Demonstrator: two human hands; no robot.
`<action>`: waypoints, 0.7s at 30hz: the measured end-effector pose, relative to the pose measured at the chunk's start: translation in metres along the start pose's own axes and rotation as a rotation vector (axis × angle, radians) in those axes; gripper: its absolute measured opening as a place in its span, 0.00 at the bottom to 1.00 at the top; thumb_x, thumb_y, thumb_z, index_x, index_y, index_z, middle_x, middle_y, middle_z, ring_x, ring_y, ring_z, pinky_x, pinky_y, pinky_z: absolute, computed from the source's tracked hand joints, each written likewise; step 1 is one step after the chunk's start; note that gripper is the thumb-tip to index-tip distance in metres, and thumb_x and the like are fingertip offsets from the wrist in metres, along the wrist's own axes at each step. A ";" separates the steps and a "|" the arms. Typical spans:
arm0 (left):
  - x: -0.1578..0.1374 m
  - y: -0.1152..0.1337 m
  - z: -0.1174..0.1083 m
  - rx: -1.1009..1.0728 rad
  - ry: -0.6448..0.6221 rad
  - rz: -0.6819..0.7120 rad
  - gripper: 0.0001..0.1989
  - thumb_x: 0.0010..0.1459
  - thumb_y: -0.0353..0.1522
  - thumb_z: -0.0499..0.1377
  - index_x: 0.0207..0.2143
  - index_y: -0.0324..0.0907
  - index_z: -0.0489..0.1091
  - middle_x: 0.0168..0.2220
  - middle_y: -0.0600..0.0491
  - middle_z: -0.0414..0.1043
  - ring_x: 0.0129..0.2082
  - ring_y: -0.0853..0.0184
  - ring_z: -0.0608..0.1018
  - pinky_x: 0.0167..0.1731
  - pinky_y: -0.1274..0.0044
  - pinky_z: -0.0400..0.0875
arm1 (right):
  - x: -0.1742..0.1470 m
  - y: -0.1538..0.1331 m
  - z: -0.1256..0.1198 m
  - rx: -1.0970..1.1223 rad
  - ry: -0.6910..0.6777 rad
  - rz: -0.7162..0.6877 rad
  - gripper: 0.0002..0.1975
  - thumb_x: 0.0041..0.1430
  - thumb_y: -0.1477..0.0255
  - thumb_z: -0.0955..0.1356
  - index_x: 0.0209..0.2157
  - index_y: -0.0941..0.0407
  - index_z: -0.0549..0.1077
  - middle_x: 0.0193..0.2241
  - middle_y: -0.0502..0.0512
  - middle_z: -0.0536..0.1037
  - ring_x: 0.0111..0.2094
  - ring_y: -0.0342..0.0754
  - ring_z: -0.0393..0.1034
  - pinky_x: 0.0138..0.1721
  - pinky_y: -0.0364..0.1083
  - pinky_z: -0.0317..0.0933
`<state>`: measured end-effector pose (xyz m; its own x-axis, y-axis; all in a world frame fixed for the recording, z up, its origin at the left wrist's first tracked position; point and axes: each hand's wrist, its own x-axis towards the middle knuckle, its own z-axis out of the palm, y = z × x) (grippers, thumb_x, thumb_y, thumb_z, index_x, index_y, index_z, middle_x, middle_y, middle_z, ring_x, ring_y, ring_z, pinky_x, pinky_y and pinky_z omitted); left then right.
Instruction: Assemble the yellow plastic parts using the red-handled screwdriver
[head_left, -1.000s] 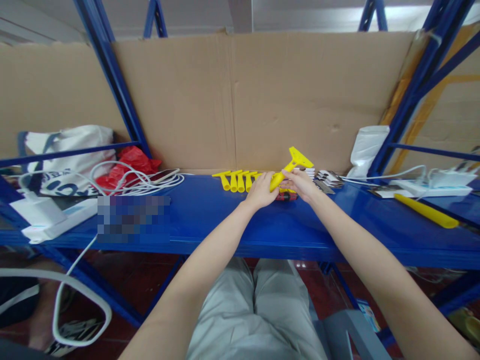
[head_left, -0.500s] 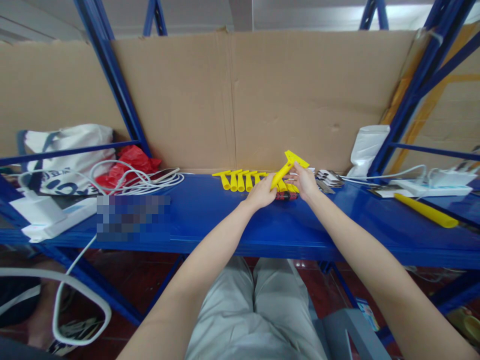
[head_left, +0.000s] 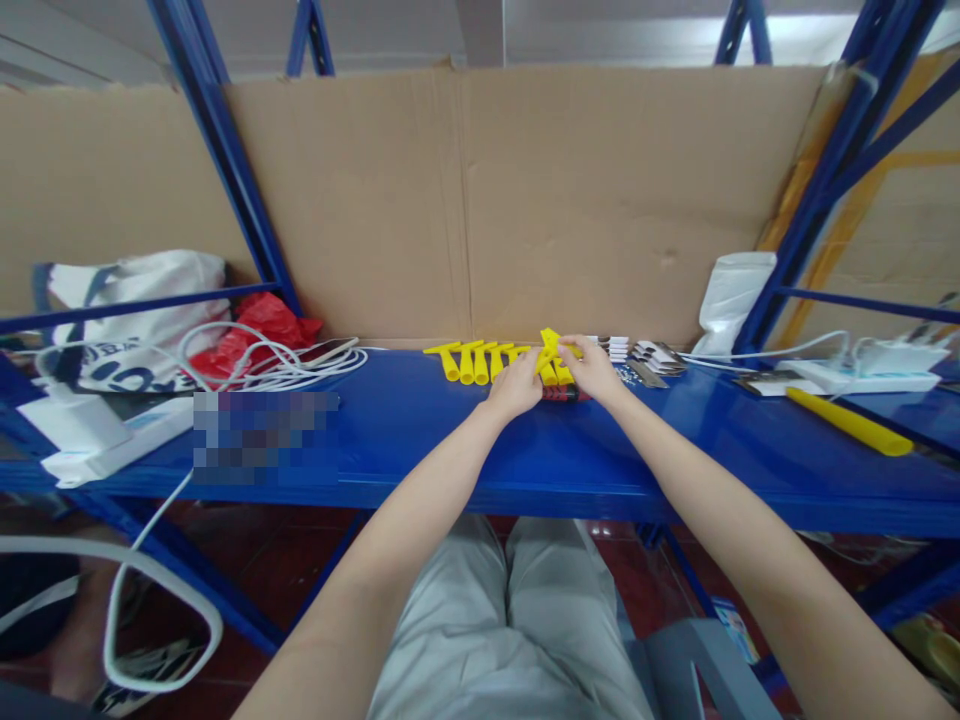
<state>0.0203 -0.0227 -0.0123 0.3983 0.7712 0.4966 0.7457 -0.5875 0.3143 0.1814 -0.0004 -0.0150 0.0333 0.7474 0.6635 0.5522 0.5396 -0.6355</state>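
My left hand [head_left: 517, 386] is closed around the handle of a yellow scraper [head_left: 550, 343], held above the shelf. At the scraper's wide head, my right hand [head_left: 596, 368] pinches with thumb and fingers; whether a small part is between them cannot be made out. Several more yellow scrapers [head_left: 467, 364] lie side by side behind and below my hands, handle ends toward me. A red and black tool [head_left: 564, 394], partly covered by my hands, lies in front of that row. Just right of my right hand are flat metal blades [head_left: 648, 374] and small white packets [head_left: 618, 346].
A blue shelf [head_left: 420, 450] backed by cardboard [head_left: 570, 190] holds everything. Coiled white cables [head_left: 300, 365], a red bag [head_left: 262, 325] and a power strip [head_left: 127, 435] are left. A white pouch [head_left: 736, 300] and a long yellow handle [head_left: 851, 420] are right.
The scraper has come down and its head has turned, now lower and further left. Both hands have shifted slightly left, the right one staying at the scraper's head.
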 end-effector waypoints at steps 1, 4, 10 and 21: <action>0.000 -0.001 0.000 -0.001 0.008 -0.007 0.24 0.56 0.24 0.49 0.57 0.38 0.58 0.57 0.43 0.65 0.57 0.61 0.68 0.54 0.68 0.64 | -0.001 0.000 0.001 -0.025 -0.017 -0.029 0.11 0.57 0.69 0.63 0.41 0.57 0.69 0.45 0.62 0.75 0.48 0.53 0.70 0.48 0.54 0.65; 0.001 -0.002 -0.002 -0.006 0.020 -0.022 0.22 0.58 0.25 0.49 0.56 0.39 0.59 0.56 0.44 0.66 0.56 0.61 0.68 0.54 0.69 0.64 | -0.003 -0.001 0.002 -0.051 -0.029 -0.045 0.13 0.56 0.70 0.64 0.44 0.58 0.69 0.48 0.62 0.74 0.51 0.53 0.68 0.53 0.55 0.60; 0.001 0.000 -0.006 0.053 0.013 -0.114 0.17 0.62 0.32 0.49 0.52 0.38 0.63 0.54 0.42 0.68 0.53 0.59 0.71 0.50 0.69 0.66 | -0.007 -0.007 0.004 0.105 -0.179 0.038 0.10 0.53 0.73 0.67 0.39 0.57 0.71 0.41 0.57 0.77 0.44 0.48 0.72 0.51 0.53 0.62; 0.002 -0.003 -0.002 0.109 -0.060 -0.169 0.15 0.61 0.36 0.52 0.48 0.39 0.67 0.49 0.43 0.72 0.50 0.58 0.74 0.47 0.71 0.67 | 0.009 0.008 -0.039 -0.263 0.026 0.175 0.07 0.55 0.75 0.64 0.30 0.58 0.74 0.35 0.58 0.78 0.41 0.50 0.70 0.48 0.49 0.60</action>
<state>0.0182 -0.0200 -0.0110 0.2910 0.8718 0.3941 0.8567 -0.4208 0.2983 0.2186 -0.0044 0.0006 0.1665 0.8079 0.5653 0.7323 0.2826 -0.6196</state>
